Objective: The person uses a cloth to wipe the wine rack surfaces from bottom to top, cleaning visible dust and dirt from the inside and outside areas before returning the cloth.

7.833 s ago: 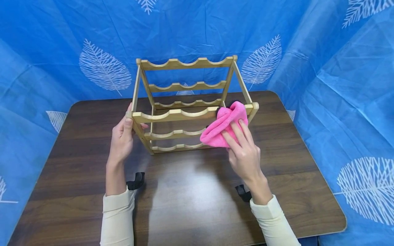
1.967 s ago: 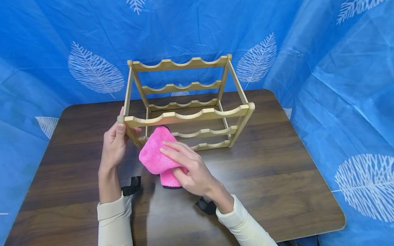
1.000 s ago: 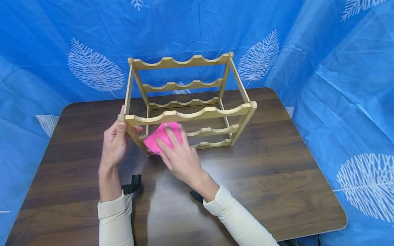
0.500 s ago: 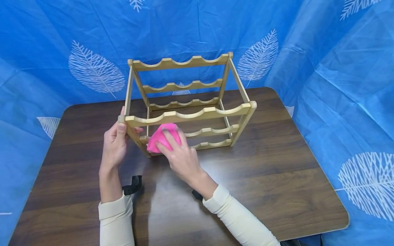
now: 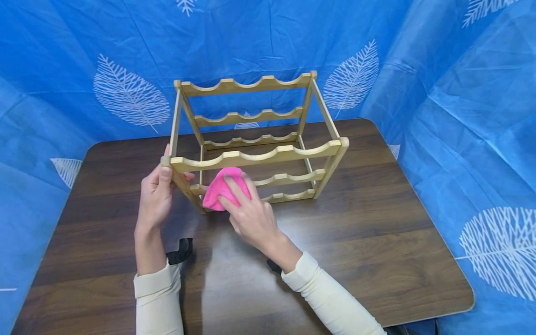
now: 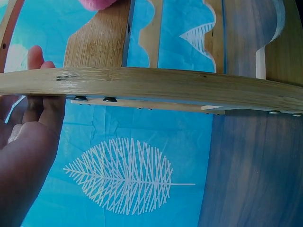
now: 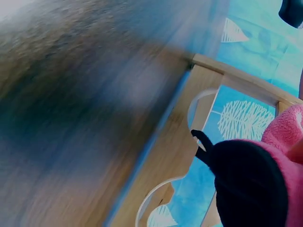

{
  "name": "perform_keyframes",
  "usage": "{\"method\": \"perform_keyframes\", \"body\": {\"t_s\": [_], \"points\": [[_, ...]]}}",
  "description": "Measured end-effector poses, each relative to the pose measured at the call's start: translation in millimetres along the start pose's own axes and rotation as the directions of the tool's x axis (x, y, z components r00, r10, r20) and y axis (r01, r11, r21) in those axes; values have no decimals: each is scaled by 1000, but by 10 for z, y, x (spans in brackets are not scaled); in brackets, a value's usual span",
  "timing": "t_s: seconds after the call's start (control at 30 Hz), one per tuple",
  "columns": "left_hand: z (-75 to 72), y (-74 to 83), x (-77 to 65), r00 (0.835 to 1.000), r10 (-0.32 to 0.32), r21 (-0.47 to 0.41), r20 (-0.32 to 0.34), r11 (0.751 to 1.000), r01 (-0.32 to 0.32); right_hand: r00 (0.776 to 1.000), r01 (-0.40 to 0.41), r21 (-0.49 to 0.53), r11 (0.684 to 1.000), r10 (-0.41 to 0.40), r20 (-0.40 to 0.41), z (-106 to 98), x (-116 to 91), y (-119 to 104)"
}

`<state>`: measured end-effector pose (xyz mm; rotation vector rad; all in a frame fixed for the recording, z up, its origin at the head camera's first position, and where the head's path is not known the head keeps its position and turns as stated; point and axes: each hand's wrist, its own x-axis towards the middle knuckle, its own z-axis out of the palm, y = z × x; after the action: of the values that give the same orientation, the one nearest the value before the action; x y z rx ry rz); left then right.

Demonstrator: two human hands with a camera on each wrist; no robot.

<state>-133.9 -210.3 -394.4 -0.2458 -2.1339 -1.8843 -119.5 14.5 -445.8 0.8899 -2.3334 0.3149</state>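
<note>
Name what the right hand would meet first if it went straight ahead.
Past the pink cloth it holds, the right hand would probably meet the wooden wine rack's middle front rail; depth is unclear.

Curtain [image 5: 268,42]: bright blue, patterned with white leaves [image 5: 131,93] in fine branching lines, upper left and right from where I stand. Table [image 5: 377,242]: dark brown, streaked with wood grain, paling to grey-white at lower centre. Rack [image 5: 268,158], mid-frame: pale yellow-tan. Cloth [image 5: 217,190], centre: vivid pink, black beside it at lower right in the right wrist view. Sleeves [image 5: 157,298], bottom: plain cream.
</note>
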Motion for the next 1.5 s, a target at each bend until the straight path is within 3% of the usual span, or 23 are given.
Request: {"method": "perform_keyframes", "body": {"t_s": [0.27,0.53,0.73,0.93,1.5], "points": [[-11,0,17,1000,-4,5,10,1000,4,991,16,2,1000,-16,-130,65,-132,103],[0,7,44,1000,-3,-5,-8,1000,3,979,8,-12,1000,-11,-205,69,-211,207],[0,15,39,1000,9,-42,3,999,-9,959,-57,20,998,61,-277,32,-307,350],[-9,6,42,1000,25,-85,-5,996,-25,964,-77,10,997,77,-255,-13,-363,439],[-16,-8,12,999,49,-86,16,995,-48,954,-98,-2,995,93,-283,-133,-430,540]]}}
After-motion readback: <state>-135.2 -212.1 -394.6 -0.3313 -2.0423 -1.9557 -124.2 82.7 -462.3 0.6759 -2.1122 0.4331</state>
